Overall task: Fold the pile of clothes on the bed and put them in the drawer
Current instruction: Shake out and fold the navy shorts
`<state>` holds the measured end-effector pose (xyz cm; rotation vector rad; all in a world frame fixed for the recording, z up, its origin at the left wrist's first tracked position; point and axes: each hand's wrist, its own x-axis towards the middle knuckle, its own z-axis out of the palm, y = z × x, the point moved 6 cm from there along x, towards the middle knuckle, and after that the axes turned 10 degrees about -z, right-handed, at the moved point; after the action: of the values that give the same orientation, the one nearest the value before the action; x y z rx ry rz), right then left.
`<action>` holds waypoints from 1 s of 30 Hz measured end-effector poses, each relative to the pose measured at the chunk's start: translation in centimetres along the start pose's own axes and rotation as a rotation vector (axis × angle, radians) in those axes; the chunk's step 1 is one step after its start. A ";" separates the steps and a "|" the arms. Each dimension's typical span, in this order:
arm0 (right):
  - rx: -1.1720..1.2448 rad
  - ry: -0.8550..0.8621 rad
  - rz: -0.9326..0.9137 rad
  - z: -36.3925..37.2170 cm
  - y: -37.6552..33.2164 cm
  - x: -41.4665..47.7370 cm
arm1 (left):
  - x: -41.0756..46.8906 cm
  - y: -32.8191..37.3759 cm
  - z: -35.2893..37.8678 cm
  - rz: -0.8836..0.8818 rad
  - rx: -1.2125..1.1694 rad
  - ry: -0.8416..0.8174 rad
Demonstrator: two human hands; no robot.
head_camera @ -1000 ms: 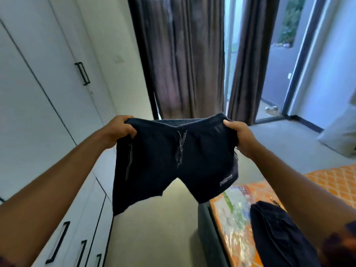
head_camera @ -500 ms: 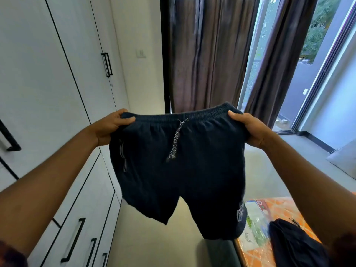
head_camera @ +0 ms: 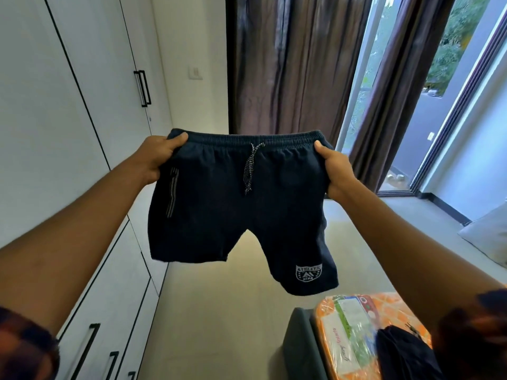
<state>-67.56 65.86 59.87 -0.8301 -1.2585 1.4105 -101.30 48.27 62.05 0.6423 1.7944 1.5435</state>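
A pair of dark navy shorts (head_camera: 225, 209) hangs spread out in the air in front of me, with a white drawstring and a white badge on one leg. My left hand (head_camera: 156, 157) grips the left end of the waistband. My right hand (head_camera: 336, 171) grips the right end. At the lower right, another dark garment (head_camera: 397, 352) lies on the bed (head_camera: 329, 333), whose orange mattress is wrapped in plastic. Drawers (head_camera: 109, 311) with black handles sit in the white wardrobe at the lower left.
The white wardrobe (head_camera: 68, 119) runs along the left wall. Brown curtains (head_camera: 288, 64) hang ahead beside a glass sliding door (head_camera: 411, 105). A pale pillow (head_camera: 488, 234) lies on the floor at the right. Beige floor stretches between wardrobe and bed.
Both hands lifted the shorts higher and pulled them flat, so the legs now hang straight and the badge shows. The view tilted upward.
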 end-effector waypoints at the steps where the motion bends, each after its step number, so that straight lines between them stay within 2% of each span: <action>1: -0.010 0.030 -0.022 0.5 -0.4 0.4 | 0.1 0.1 0.7 -0.019 -0.067 0.018; 3: -0.042 0.080 -0.091 1.9 -1.0 1.0 | 0.0 0.2 2.7 -0.030 -0.219 0.051; 6: -0.200 0.047 -0.262 5.3 -2.0 1.0 | -1.0 1.4 7.6 0.091 -0.322 0.032; 9: -0.503 -0.110 -0.471 8.7 -1.9 -0.3 | -2.3 1.8 12.8 0.185 -0.272 0.034; 12: -0.560 -0.144 -0.548 9.8 -1.0 -1.3 | -2.9 1.4 14.9 0.252 -0.063 0.213; 15: -0.515 -0.166 -0.511 9.3 0.2 -1.5 | -3.3 0.7 15.5 0.279 0.016 0.231; 17: -0.465 -0.252 -0.471 9.2 0.8 -1.8 | -3.2 0.1 15.9 0.249 -0.026 0.136; 20: -0.354 -0.400 -0.439 9.6 1.6 -2.4 | -3.5 -0.6 16.9 0.191 -0.171 -0.090; 24: -0.366 -0.213 -0.414 7.5 2.4 -1.2 | -4.1 -0.9 17.4 0.191 -0.012 -0.285; 25: -0.339 -0.212 -0.389 7.0 2.4 -0.9 | -3.9 -1.1 17.1 0.209 0.014 -0.275; 28: -0.134 -0.288 -0.203 5.6 2.9 -0.9 | -2.5 -2.5 14.1 0.330 0.117 -0.059; 30: 0.027 -0.282 -0.048 4.3 3.6 -1.2 | -1.2 -4.7 12.3 0.262 0.150 -0.014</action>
<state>-72.17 63.83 57.15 -0.5920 -1.4574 1.5404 -90.91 54.50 56.79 0.9911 1.8867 1.5753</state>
